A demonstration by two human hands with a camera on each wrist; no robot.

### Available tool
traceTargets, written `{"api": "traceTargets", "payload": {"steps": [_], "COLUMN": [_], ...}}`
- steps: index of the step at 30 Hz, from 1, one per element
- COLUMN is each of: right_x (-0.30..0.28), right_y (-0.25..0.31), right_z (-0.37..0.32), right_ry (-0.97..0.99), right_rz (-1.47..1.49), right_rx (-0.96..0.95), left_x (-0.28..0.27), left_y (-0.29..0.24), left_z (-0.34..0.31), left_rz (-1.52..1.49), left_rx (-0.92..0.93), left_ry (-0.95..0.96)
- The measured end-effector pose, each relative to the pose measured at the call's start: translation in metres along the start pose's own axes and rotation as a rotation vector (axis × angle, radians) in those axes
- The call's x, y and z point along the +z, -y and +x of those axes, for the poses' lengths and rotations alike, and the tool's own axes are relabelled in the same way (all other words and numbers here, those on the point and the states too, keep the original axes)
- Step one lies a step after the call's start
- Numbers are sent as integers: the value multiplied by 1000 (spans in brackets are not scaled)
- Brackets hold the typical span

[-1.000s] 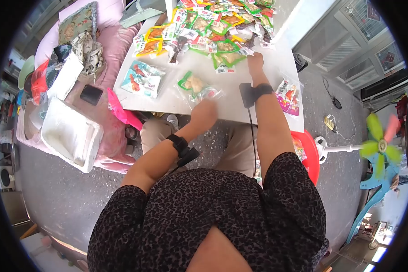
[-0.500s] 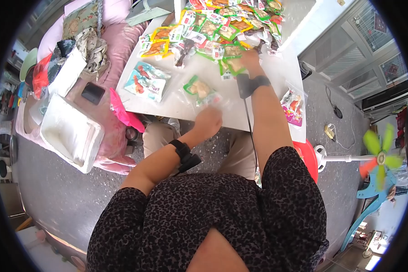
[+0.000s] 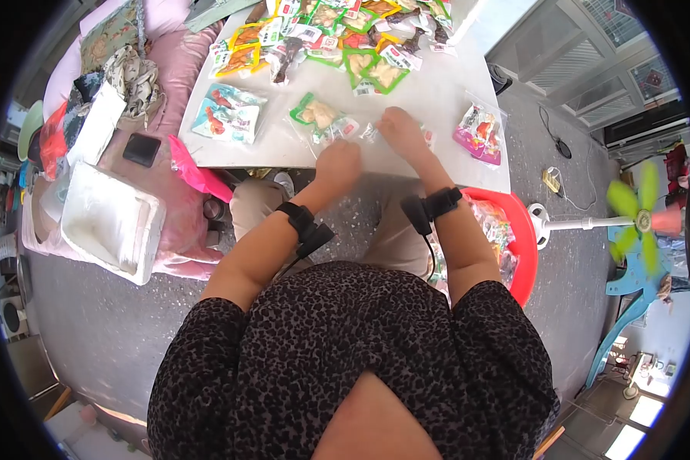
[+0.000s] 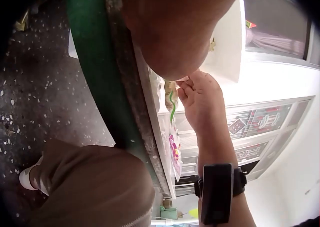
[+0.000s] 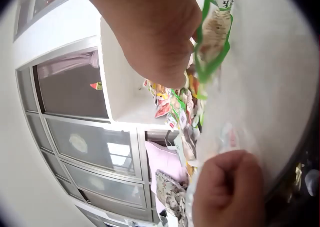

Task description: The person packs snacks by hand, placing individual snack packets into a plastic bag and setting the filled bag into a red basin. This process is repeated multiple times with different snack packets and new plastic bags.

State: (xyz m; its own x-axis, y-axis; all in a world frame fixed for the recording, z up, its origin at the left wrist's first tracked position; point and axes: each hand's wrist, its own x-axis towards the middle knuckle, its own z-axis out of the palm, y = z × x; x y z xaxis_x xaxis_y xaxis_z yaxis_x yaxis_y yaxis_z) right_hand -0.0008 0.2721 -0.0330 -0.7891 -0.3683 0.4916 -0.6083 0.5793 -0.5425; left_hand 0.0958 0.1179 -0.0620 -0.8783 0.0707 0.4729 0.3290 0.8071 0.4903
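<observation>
My left hand [image 3: 339,165] is at the table's front edge, its curled fingers pinching the rim of a clear plastic bag [image 5: 231,137]. Inside that bag lies a green-edged food packet [image 3: 320,115] with pale contents. My right hand [image 3: 402,134] is just to the right, low over the table. It grips a second green-edged packet [image 5: 215,39], whose ends stick out past the fingers; the back of the hand hides most of it in the head view. The right hand [image 4: 202,99] also appears beyond the left one in the left wrist view.
A heap of food packets [image 3: 345,23] covers the back of the white table [image 3: 284,153]. A blue-and-white bagged pack [image 3: 228,113] lies left, a pink bagged pack [image 3: 479,136] right. Below the right edge stands a red tub [image 3: 523,245] of packets, near a fan [image 3: 644,221].
My right hand has come back from the heap toward the left hand, bringing a green-edged packet. The left hand stays by the bag's rim. The head view has shifted slightly.
</observation>
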Motion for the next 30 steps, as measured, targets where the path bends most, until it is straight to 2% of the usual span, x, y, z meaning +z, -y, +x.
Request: {"api": "traceTargets", "payload": {"steps": [2,3,4,6,9,12,13,16,19,22,25,30], "right_x": [1,-13,-30,-44,-54,-40,-39,-27,-20,-42,-49,-55], "right_y": [-12,-7,-6,-31,-28,-24,-17,-12,-14,7,14,21], "right_z": [-20,-23,-22,-23,-29,-32,-35,-35,-57,-65,-74,-81], "right_ry": [-98,-176,-209,-175,270,522,449,356,-18,-70,-224,-134], "right_rz": [78,145,52,-191,-451,-537,-522,-343,260,945,1369,1427], "right_rx": [-44,209,307,344,452,431,434,476,274,697,750,820], "left_x": [1,0,0,2,3,4,4,4,2,0,-4,-14], "left_y": [1,2,2,1,2,-1,-1,1,1,-2,-10,-20], "left_z": [-1,-2,-2,-1,1,-2,-2,-1,0,0,2,4], "left_rz": [21,23,22,15,27,46,34,10,-11,-61,-113,-124], "left_rx": [33,32,32,30,15,-3,5,28,2,-39,-51,-53], "left_ry": [-55,-47,-36,-28,-28,-16,-30,-49,-45,-14,-18,6]}}
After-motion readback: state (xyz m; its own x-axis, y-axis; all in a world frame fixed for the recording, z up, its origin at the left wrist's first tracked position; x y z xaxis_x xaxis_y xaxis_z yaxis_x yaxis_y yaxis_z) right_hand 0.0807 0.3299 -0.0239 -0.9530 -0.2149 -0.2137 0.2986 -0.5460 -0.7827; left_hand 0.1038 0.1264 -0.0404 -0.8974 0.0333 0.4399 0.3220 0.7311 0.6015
